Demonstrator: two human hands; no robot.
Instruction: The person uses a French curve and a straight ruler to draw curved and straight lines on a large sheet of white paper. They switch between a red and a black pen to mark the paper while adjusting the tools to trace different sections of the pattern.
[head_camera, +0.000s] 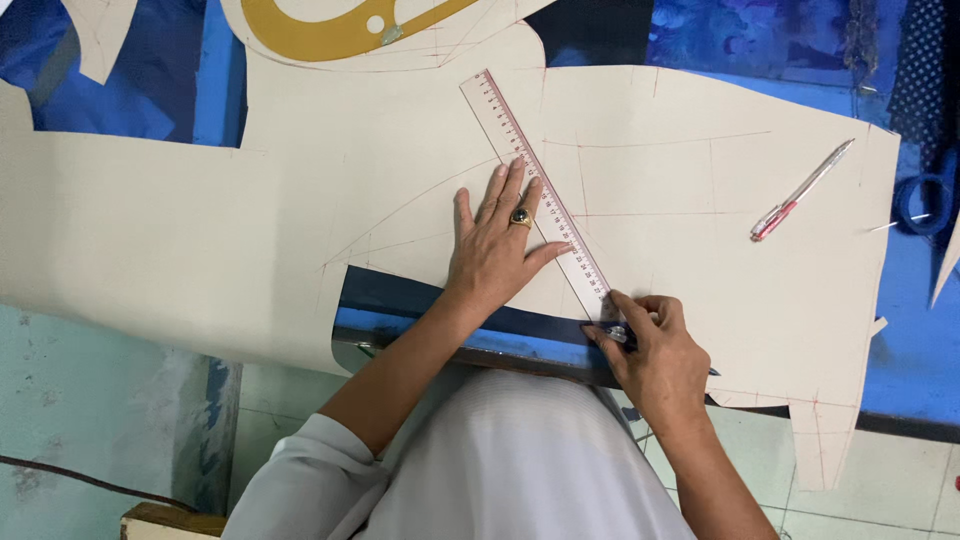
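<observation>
Now, left hand (497, 245): flat, fingers spread, pressing the ruler and paper.
Right hand (650, 350): pinched around a pen (622, 335) at the ruler's near end.
Ruler (537, 195): clear, thin plastic strip; long axis runs diagonally from the right hand, away and leftward.
Paper (690, 190): stiff, beige, cut-out sheet under both hands.
Spare pen (800, 190): well right of the hands.

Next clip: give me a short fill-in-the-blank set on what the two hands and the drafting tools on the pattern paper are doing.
1. The left hand presses flat on the clear ____.
2. The right hand holds a pen at the ruler's ____ end.
3. A ring sits on the ____ hand.
4. A spare pen with a red grip lies on the cream pattern paper, to the ____ of the ruler.

Missing words: ruler; lower; left; right
</observation>
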